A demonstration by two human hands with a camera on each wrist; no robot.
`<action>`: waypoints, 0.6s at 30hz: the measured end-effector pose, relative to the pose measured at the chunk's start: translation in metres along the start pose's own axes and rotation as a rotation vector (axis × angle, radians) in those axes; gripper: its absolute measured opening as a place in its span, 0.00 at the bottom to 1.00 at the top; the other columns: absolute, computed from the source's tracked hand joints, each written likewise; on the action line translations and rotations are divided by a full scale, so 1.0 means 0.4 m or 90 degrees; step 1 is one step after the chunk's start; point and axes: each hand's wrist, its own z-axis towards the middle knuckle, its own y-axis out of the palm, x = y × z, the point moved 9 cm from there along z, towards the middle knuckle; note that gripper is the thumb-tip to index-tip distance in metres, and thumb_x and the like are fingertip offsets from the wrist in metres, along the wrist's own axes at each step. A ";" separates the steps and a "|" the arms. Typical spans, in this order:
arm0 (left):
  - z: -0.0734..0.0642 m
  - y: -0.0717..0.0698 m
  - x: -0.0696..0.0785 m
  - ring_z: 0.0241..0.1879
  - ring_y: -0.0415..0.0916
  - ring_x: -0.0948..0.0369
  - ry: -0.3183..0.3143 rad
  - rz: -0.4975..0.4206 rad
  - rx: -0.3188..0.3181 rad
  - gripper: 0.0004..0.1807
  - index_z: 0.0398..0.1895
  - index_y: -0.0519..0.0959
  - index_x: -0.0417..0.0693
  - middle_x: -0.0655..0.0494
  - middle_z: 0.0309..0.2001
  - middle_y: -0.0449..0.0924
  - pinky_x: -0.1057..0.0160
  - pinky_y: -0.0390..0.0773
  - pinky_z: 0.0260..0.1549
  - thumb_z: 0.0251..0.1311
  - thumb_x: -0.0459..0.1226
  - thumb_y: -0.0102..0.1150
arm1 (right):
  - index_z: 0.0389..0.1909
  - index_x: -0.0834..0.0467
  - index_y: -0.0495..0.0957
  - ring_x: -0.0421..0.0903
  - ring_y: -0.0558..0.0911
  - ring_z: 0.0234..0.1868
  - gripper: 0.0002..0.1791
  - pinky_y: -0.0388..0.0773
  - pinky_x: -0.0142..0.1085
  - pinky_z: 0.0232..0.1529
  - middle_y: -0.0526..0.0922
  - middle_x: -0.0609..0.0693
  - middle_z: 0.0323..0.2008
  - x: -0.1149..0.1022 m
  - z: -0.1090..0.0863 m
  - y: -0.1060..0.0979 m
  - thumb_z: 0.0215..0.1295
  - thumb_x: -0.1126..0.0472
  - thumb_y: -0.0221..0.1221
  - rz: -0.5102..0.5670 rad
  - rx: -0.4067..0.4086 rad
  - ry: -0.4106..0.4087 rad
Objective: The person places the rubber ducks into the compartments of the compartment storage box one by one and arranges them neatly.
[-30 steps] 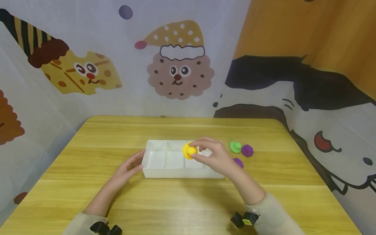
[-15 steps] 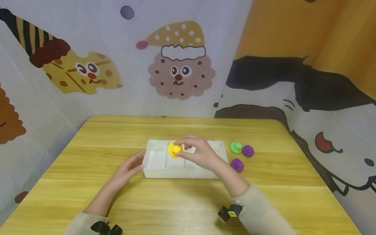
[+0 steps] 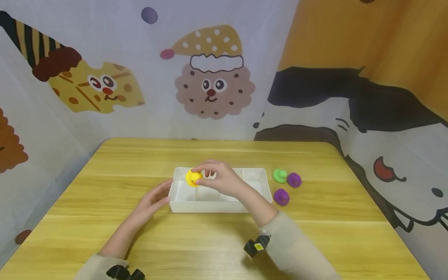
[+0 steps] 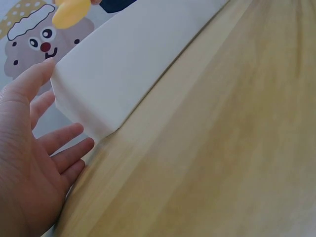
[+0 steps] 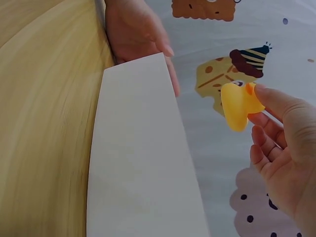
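Observation:
Between thumb and fingers my right hand [image 3: 220, 179] pinches a yellow rubber duck [image 3: 193, 178]. In the head view the duck overlaps the left part of a white divided tray [image 3: 217, 207]. The right wrist view shows the duck [image 5: 237, 106] held higher than the tray's rim. My left hand [image 3: 154, 200] rests at the tray's left end, fingers fairly straight; in the left wrist view its thumb [image 4: 37, 79] touches the tray's corner. Part of the tray's inside is hidden behind my right hand.
Right of the tray, a green duck [image 3: 280, 175] lies beside a purple duck-like toy [image 3: 294, 180]. Another purple toy [image 3: 281, 197] sits nearer, close to the tray's right end. The wooden table [image 3: 196, 245] meets a cartoon-printed cloth [image 3: 150, 124] at its back.
My right hand has moved left with the yellow duck, from over the tray's middle to its left part. My left hand and the tray have stayed put.

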 end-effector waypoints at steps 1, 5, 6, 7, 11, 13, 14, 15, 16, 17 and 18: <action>0.000 0.001 0.000 0.62 0.65 0.48 0.000 0.000 -0.001 0.29 0.72 0.60 0.50 0.44 0.66 0.65 0.65 0.69 0.52 0.69 0.35 0.52 | 0.50 0.54 0.82 0.41 0.73 0.34 0.17 0.73 0.33 0.32 0.80 0.40 0.37 0.003 0.004 0.005 0.59 0.60 0.67 0.002 -0.002 0.002; -0.002 0.002 0.002 0.62 0.65 0.46 0.001 0.000 -0.003 0.29 0.72 0.60 0.51 0.43 0.66 0.65 0.65 0.69 0.52 0.69 0.36 0.51 | 0.50 0.54 0.83 0.41 0.73 0.33 0.17 0.72 0.32 0.31 0.80 0.40 0.35 0.009 0.019 0.021 0.59 0.60 0.67 0.009 -0.003 0.005; -0.003 0.003 0.003 0.62 0.64 0.46 0.001 -0.001 -0.005 0.29 0.72 0.60 0.51 0.43 0.66 0.65 0.65 0.69 0.52 0.70 0.36 0.51 | 0.50 0.54 0.83 0.41 0.73 0.33 0.17 0.72 0.32 0.31 0.79 0.40 0.35 0.011 0.022 0.025 0.59 0.60 0.67 0.010 -0.003 0.006; -0.004 0.003 0.003 0.62 0.64 0.46 0.001 -0.002 -0.006 0.29 0.72 0.60 0.51 0.43 0.66 0.65 0.65 0.69 0.52 0.70 0.36 0.51 | 0.50 0.54 0.83 0.41 0.73 0.33 0.17 0.72 0.32 0.30 0.79 0.40 0.35 0.014 0.024 0.029 0.59 0.60 0.67 0.011 -0.003 0.010; -0.005 0.003 0.001 0.62 0.64 0.46 -0.002 -0.002 -0.009 0.29 0.72 0.60 0.51 0.44 0.66 0.65 0.65 0.69 0.52 0.70 0.36 0.51 | 0.49 0.54 0.83 0.41 0.73 0.32 0.16 0.71 0.32 0.28 0.79 0.40 0.34 0.027 0.032 0.046 0.58 0.60 0.67 0.016 -0.007 0.026; -0.005 0.003 0.000 0.62 0.64 0.46 -0.002 -0.001 -0.009 0.28 0.72 0.60 0.51 0.44 0.66 0.65 0.65 0.69 0.52 0.70 0.36 0.51 | 0.48 0.55 0.83 0.41 0.73 0.32 0.16 0.71 0.31 0.27 0.79 0.40 0.34 0.035 0.035 0.056 0.58 0.60 0.67 0.021 -0.012 0.033; -0.005 0.003 0.000 0.62 0.64 0.46 -0.002 -0.001 -0.010 0.28 0.72 0.60 0.51 0.44 0.66 0.65 0.65 0.69 0.52 0.70 0.36 0.50 | 0.48 0.55 0.83 0.41 0.73 0.31 0.15 0.71 0.31 0.26 0.80 0.40 0.34 0.038 0.037 0.061 0.58 0.60 0.67 0.024 -0.013 0.034; -0.004 0.003 0.000 0.62 0.64 0.46 -0.001 -0.001 -0.011 0.28 0.72 0.60 0.51 0.44 0.66 0.65 0.65 0.69 0.52 0.70 0.36 0.50 | 0.48 0.55 0.83 0.41 0.73 0.31 0.15 0.71 0.31 0.26 0.80 0.40 0.35 0.042 0.039 0.065 0.58 0.60 0.67 0.027 -0.015 0.036; -0.004 0.003 0.000 0.62 0.64 0.46 -0.001 -0.002 -0.011 0.28 0.72 0.60 0.51 0.44 0.66 0.65 0.65 0.69 0.52 0.70 0.36 0.50 | 0.48 0.55 0.83 0.42 0.73 0.31 0.15 0.71 0.31 0.25 0.80 0.40 0.35 0.046 0.040 0.070 0.58 0.61 0.67 0.029 -0.017 0.036; -0.004 0.003 0.000 0.62 0.64 0.46 -0.002 -0.002 -0.011 0.28 0.73 0.60 0.51 0.44 0.66 0.65 0.65 0.69 0.52 0.70 0.36 0.50 | 0.48 0.56 0.83 0.42 0.73 0.31 0.15 0.70 0.30 0.25 0.80 0.40 0.35 0.049 0.042 0.074 0.58 0.61 0.68 0.031 -0.018 0.037; -0.003 0.003 0.000 0.62 0.64 0.46 -0.002 -0.001 -0.011 0.28 0.73 0.59 0.51 0.44 0.66 0.65 0.64 0.69 0.52 0.70 0.36 0.50 | 0.48 0.56 0.83 0.42 0.73 0.31 0.15 0.70 0.30 0.25 0.80 0.40 0.36 0.051 0.043 0.077 0.58 0.61 0.68 0.033 -0.020 0.036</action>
